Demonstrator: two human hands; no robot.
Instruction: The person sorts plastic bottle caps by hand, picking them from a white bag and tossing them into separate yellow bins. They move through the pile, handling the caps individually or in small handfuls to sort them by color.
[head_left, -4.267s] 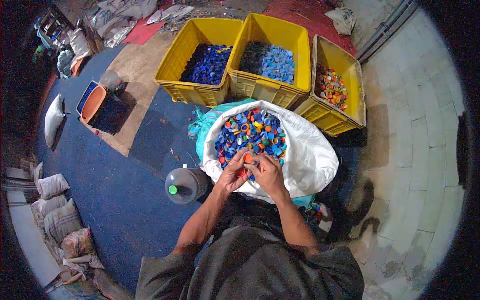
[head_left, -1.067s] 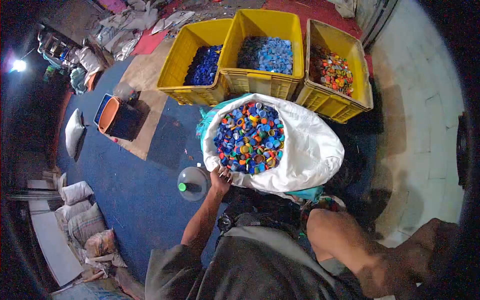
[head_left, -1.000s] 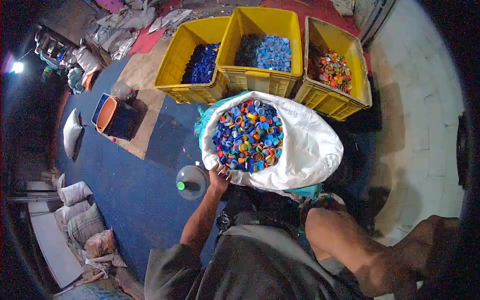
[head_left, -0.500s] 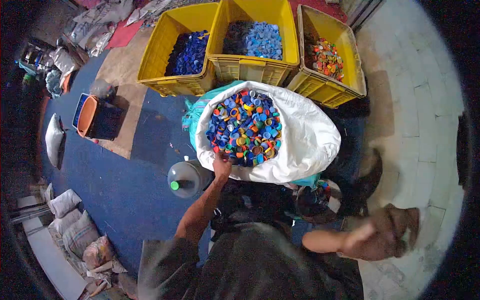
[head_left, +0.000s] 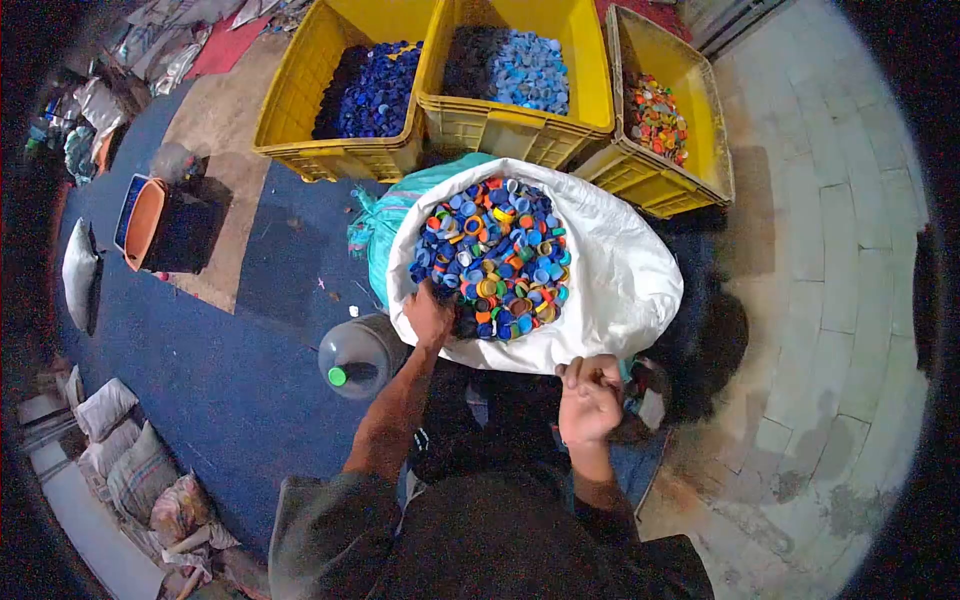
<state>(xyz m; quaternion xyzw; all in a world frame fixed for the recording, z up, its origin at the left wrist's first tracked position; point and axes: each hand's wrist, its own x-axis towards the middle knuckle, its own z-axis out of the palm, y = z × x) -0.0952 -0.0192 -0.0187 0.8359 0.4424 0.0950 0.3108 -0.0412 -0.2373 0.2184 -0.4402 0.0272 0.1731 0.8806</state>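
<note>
A white sack (head_left: 625, 270) lies open in the centre, filled with mixed coloured bottle caps (head_left: 490, 250). At the lower left of the caps, my left hand (head_left: 430, 315) reaches over the sack's rim with its fingertips among them; whether it holds a cap is hidden. My right hand (head_left: 590, 400) is raised just below the sack's lower edge, its fingers curled together, and anything between them is too small to make out. Behind the sack's left side shows a teal bag (head_left: 372, 235).
Three yellow crates hold dark blue caps (head_left: 372, 90), light blue caps (head_left: 530, 72) and orange-red caps (head_left: 657, 120). A clear jug with a green cap (head_left: 355, 355) stands left of my left arm. An orange tub (head_left: 144, 222) and several stuffed sacks (head_left: 140, 470) are farther left.
My right hand has moved from the far lower right inward to the sack's lower edge. My left hand has shifted slightly left and up at the caps. The whole view has shifted a little.
</note>
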